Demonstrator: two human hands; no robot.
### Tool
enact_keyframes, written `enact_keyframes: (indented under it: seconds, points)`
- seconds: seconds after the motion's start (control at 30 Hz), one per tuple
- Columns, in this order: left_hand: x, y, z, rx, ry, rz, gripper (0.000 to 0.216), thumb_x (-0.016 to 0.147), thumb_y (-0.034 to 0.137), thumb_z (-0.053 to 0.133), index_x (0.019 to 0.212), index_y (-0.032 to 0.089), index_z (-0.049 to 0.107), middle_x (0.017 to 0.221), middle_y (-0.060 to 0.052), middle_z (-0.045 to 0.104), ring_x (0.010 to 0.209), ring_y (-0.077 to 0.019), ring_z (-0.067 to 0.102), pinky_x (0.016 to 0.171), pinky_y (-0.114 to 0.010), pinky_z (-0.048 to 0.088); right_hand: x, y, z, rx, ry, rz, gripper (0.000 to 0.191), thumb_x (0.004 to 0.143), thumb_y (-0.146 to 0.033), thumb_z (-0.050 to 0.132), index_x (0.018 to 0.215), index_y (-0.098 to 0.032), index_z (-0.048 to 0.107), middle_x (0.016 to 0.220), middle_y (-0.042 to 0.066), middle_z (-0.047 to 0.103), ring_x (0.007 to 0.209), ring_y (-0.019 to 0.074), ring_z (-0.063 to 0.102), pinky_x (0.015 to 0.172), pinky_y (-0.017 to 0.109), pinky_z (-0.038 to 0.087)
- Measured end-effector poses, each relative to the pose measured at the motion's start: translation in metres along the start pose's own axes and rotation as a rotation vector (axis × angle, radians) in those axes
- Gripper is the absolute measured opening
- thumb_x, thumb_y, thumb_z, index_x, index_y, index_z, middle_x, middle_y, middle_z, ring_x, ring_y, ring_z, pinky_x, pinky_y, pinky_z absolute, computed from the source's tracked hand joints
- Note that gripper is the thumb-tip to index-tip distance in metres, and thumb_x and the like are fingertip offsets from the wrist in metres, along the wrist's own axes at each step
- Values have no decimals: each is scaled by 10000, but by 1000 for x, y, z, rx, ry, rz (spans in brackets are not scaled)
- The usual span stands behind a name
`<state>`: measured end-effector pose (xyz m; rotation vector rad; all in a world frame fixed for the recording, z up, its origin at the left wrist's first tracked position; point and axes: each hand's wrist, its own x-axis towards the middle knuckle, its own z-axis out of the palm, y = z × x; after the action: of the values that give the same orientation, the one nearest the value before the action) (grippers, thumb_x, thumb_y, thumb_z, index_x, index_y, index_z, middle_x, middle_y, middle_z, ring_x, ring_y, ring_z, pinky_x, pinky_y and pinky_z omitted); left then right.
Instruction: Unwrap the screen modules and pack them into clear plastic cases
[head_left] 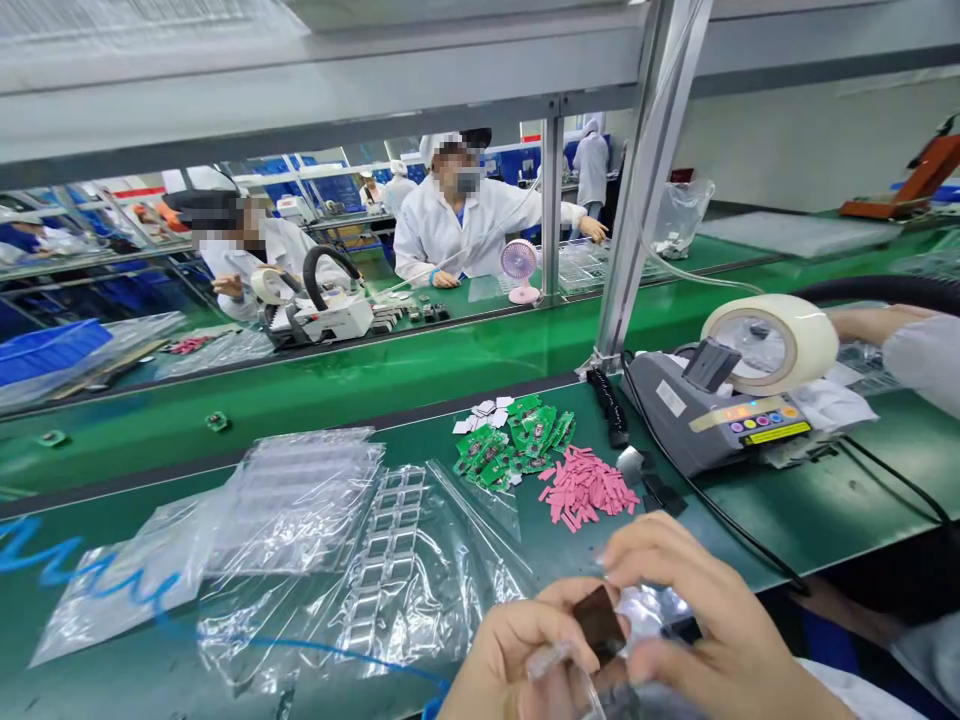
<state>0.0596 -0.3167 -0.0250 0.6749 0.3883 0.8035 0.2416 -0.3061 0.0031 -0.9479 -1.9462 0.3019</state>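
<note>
My left hand (510,650) is closed at the lower middle, its thumb and fingers around a small dark rectangular piece (598,625). A clear plastic part (559,668) also sits in that hand. Close beside it, my right hand (705,625) is curled, with the index fingertip near the top of the dark piece. A shiny silver item (651,608) shows between the right thumb and fingers; whether they grip it is unclear. Beyond the hands lie a pile of pink strips (589,487), green circuit boards (517,445) and white pieces (484,413).
A clear plastic tray (386,545) and plastic bags (292,500) cover the left of the bench. At right stands a tape dispenser (697,420) with a trailing cable. A metal post (649,180) rises behind. Co-workers (469,220) sit across the green conveyor (450,365).
</note>
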Motion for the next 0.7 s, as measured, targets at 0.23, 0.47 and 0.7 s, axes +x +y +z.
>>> enact_keyframes:
  seconds: [0.23, 0.47, 0.7]
  points:
    - [12, -3, -10, 204, -49, 107, 258, 613, 430, 760, 801, 254, 765, 1121, -76, 606, 1113, -250, 528, 943, -330, 405, -7, 1, 4, -6, 6, 74, 176, 924, -265, 459, 761, -203, 483, 667, -25, 551, 667, 105, 514, 635, 228, 449]
    - [10, -3, 1, 322, 17, 80, 234, 598, 238, 791, 827, 277, 761, 1151, -78, 591, 1092, -277, 551, 1009, -411, 360, -11, 6, 2, 20, 19, 128, 194, 916, -274, 479, 735, -205, 482, 678, -25, 556, 681, 105, 521, 638, 219, 445]
    - [14, -9, 4, 340, 41, 113, 248, 599, 334, 786, 841, 291, 756, 1099, -65, 586, 1044, -234, 548, 979, -363, 375, -21, 11, 6, 21, 36, 223, 233, 905, -317, 488, 699, -209, 479, 662, -25, 542, 628, 112, 536, 582, 227, 446]
